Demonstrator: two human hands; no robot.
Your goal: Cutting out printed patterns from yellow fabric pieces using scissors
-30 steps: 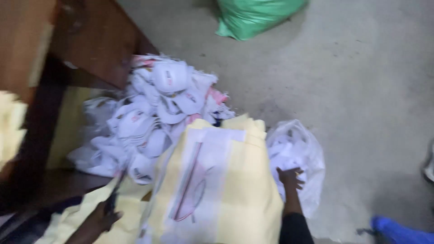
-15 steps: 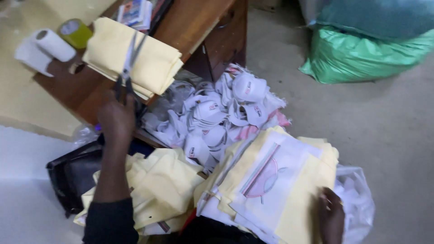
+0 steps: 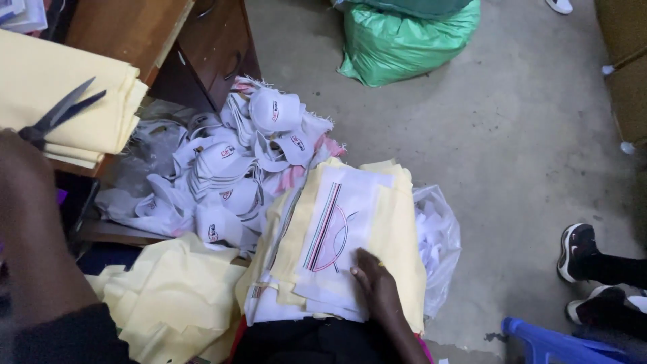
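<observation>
Scissors (image 3: 59, 114), blades apart, gripped in left hand (image 3: 20, 162) over folded yellow cloth (image 3: 60, 94) at desk (image 3: 128, 27) edge. Right hand (image 3: 377, 286) spread flat, pressing printed white sheet (image 3: 337, 229) down on lap pile, likely to stop sliding. Heap of white caps (image 3: 236, 168) between, green bag (image 3: 404, 40) beyond

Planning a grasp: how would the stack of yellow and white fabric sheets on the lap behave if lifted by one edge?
The fabric stack would probably droop; its edges already sag. Layers look loose and may slide apart; only the right hand pins them.
</observation>
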